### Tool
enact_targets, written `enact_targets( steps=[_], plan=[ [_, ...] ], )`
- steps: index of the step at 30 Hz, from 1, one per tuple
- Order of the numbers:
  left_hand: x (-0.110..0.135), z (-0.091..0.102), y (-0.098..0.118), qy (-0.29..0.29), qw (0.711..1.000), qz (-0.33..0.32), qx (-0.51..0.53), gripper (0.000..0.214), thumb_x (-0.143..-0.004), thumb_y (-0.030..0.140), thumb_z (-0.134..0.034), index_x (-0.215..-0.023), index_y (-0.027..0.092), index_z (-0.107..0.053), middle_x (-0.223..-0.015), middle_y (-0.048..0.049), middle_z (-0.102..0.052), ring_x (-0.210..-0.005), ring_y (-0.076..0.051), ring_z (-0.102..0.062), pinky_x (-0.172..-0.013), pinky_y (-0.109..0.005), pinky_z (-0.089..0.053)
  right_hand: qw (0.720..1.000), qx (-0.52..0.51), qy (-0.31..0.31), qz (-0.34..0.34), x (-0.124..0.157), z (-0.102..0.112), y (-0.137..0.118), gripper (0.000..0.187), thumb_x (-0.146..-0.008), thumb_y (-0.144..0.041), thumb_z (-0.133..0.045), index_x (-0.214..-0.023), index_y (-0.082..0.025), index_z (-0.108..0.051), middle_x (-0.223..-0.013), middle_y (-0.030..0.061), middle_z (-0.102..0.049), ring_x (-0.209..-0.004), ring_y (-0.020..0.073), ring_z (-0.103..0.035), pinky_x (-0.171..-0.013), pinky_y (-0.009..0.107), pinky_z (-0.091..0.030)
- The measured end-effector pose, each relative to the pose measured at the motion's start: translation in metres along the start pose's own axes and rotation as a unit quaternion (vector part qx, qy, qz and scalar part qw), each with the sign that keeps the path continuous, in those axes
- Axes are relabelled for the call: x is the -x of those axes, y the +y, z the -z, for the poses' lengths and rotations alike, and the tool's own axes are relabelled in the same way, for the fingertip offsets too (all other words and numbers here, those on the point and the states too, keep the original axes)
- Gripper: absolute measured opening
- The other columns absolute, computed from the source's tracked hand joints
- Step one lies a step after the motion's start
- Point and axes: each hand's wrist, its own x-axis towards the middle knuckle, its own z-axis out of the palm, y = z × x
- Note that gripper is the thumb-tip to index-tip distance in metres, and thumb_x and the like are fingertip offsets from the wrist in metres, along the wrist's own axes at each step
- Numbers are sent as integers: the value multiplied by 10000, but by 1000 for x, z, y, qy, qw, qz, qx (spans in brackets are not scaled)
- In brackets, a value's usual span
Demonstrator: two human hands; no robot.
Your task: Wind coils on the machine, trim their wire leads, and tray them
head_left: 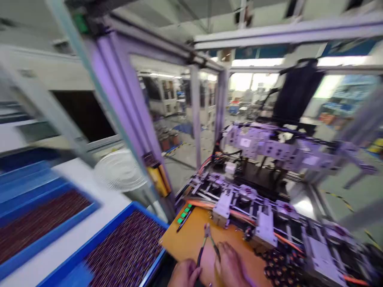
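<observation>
A pair of pliers (207,230) with dark and greenish handles stands over the orange work surface, jaws pointing away from me, handles spread apart. My left hand (184,273) is closed at the end of the left handle, thumb and fingers together. Around the right handle my right hand (229,264) is closed too, its fingertips partly hidden. Something thin and yellowish shows beneath the right hand, too blurred to name. To the left of the pliers' jaws lies a thin black stick-like item (183,221), beside a row of green squares (184,214).
Blue trays (149,275) of small dark parts stand on the left. Along the far side of the orange surface (173,237) runs a machine with metal blocks (222,209) and orange tubing. Several round black parts (281,265) lie at right. A frame post (122,95) rises at left.
</observation>
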Motion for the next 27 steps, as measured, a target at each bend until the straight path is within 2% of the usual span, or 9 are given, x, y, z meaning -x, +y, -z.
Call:
enact_targets(
  steps=[3,6,9,12,15,18,21,24,27],
  plan=[
    [11,-5,-23,-134,969,162,131,257,-937,353,-598,-847,117,-645,-659,32,-635,-505,-83,-591,-480,-217,-513,996,-65,-49,23,4,-5,7,280,-888,-195,-463,-1023,-144,-703,-943,138,-733,-877,271,-716,-774,357,-592],
    [18,-2,-27,-179,911,238,285,361,-889,455,-619,-771,117,-658,-634,9,-661,-517,-93,-618,-499,-225,-513,988,-128,-76,31,5,0,7,371,-924,-301,-384,-1066,-143,-688,-1006,145,-734,-921,278,-715,-784,365,-595],
    [22,9,-16,-180,860,250,407,514,-755,617,-662,-790,106,-700,-728,-53,-711,-622,-129,-659,-576,-250,-520,981,-171,-88,27,9,14,0,410,-968,-404,-381,-1122,-166,-677,-1091,149,-713,-1006,283,-691,-888,391,-565],
    [16,17,-1,-181,824,237,481,604,-645,672,-714,-848,104,-724,-748,-75,-716,-658,-153,-656,-613,-272,-518,964,-255,-73,-36,7,34,-8,435,-963,-502,-432,-1151,-199,-683,-1189,143,-674,-1117,314,-638,-974,445,-522],
    [3,16,11,-206,805,209,515,656,-588,706,-734,-859,109,-736,-769,-86,-721,-663,-170,-660,-621,-297,-537,902,-389,-137,-126,-1,56,-15,569,-895,-647,-481,-1192,-205,-681,-1207,144,-666,-1063,359,-649,-888,481,-565],
    [-9,9,22,-237,813,165,506,717,-584,778,-681,-813,100,-740,-767,-102,-730,-639,-188,-679,-599,-310,-562,829,-479,-211,-199,-5,73,-28,633,-875,-688,-482,-1280,-225,-631,-1151,146,-685,-933,346,-678,-758,448,-596],
    [-16,1,24,-254,851,101,448,679,-696,758,-616,-739,93,-745,-686,-99,-734,-577,-185,-681,-562,-295,-571,795,-529,-172,-242,-6,89,-45,630,-875,-668,-501,-1292,-208,-604,-1100,145,-688,-918,327,-673,-721,412,-587],
    [-21,-6,11,-209,914,26,346,532,-832,613,-598,-806,109,-765,-666,-91,-744,-565,-183,-683,-554,-277,-571,793,-560,-88,-224,-18,114,-49,601,-859,-632,-567,-1291,-214,-582,-1103,128,-672,-933,291,-657,-745,379,-567],
    [-28,-15,-14,-106,968,-55,223,374,-882,472,-610,-936,135,-765,-754,-118,-770,-667,-227,-724,-652,-325,-600,841,-496,-44,-209,-43,160,-37,549,-881,-573,-591,-1338,-276,-524,-1112,84,-655,-854,219,-653,-740,334,-555]
  ],
)
